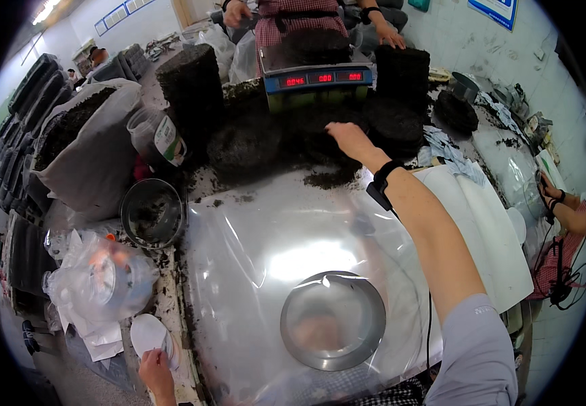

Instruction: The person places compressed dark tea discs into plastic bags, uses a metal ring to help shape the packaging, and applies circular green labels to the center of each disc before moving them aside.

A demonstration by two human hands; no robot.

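Just on the person's side of the digital scale (321, 78), the right hand (352, 141) is reaching over dark, crumbly material (312, 145), fingers bunched; whether they are gripping any is unclear. Far nearer the person than the scale, leftward, the left hand (155, 372) is meeting white rounded sheets (148, 333), fingers curled, their grip unclear.

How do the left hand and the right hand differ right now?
Place: the left hand is at the lower left, by a white disc; the right hand is farther forward, at dark material.
Arm: the right hand's forearm shows up to a grey sleeve; the left hand's is mostly out of view.
Both are bare.
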